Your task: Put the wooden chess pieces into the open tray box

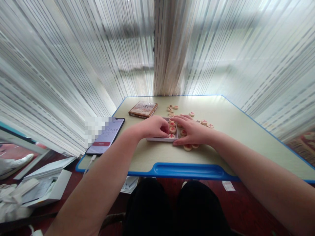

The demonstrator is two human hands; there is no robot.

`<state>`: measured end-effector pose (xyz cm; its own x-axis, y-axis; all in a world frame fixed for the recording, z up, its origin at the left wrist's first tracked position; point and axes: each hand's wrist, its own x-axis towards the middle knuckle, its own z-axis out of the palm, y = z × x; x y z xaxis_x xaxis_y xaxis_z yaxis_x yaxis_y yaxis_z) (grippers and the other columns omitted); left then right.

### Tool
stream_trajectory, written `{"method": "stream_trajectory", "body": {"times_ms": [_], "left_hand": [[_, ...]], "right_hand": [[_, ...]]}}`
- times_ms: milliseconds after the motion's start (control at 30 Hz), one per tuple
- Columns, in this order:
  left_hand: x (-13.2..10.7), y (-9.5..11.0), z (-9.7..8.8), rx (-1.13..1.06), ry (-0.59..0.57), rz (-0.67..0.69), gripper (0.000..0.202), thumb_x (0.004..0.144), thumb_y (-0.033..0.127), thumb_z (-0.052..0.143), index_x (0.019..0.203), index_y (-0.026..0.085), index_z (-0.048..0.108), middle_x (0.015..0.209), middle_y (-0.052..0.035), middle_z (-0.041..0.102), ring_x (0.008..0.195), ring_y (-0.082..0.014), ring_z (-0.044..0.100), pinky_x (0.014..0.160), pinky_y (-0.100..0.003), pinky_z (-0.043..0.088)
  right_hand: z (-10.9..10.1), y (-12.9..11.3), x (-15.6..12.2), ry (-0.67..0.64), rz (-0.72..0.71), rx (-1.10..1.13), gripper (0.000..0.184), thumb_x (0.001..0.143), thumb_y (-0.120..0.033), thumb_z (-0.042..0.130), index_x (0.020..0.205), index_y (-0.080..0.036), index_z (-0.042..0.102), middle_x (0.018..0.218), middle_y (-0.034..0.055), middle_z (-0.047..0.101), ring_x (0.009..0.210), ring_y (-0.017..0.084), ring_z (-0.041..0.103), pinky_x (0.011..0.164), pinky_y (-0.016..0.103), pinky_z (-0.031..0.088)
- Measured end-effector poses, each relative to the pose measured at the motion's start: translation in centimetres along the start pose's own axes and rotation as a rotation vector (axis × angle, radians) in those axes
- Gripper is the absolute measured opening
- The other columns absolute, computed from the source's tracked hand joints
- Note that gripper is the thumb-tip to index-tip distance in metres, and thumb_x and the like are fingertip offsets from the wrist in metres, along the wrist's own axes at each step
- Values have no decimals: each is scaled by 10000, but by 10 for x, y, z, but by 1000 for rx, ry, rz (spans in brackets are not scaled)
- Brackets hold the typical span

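A shallow white box tray (157,139) lies near the middle of the table (233,131), with several round wooden chess pieces (172,129) marked in red stacked in it. My left hand (155,127) rests curled over the tray's left part, fingertips closed at the pieces. My right hand (192,131) lies beside the tray's right edge, fingers curved around a few pieces (188,147) on the table. More loose pieces (204,122) are scattered behind my right hand.
The box lid (143,109) with a printed brown cover lies at the back left. A phone (105,136) with a lit screen and a cable sits on the table's left edge. Curtains hang behind. Boxes and papers (41,186) lie on the floor at left.
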<state>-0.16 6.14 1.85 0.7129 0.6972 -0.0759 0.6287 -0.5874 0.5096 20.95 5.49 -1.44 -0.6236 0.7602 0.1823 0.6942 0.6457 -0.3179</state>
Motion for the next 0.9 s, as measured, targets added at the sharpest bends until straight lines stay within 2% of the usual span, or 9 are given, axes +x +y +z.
{"method": "stream_trajectory", "body": {"times_ms": [300,900], "left_hand": [[2,0,2,36,7,11,240,705,358,616,766,148,717,731,-16,698,669,-140,593,594,-231,387],[3,0,4,47,9,30,185,730,287,612,801,170,736,785,-4,719,708,-135,608,648,-216,410]], "right_hand": [[-1,-2,0,-37,49,-37,952,583,-651,688,1376,-200,415,1395,132,432,1336,349,278,1072,516,289],[-3,-4,1,-35,-7,-65,903,602,-621,693,1363,-207,440,1394,136,436,1328,336,304,1064,512,297]]}}
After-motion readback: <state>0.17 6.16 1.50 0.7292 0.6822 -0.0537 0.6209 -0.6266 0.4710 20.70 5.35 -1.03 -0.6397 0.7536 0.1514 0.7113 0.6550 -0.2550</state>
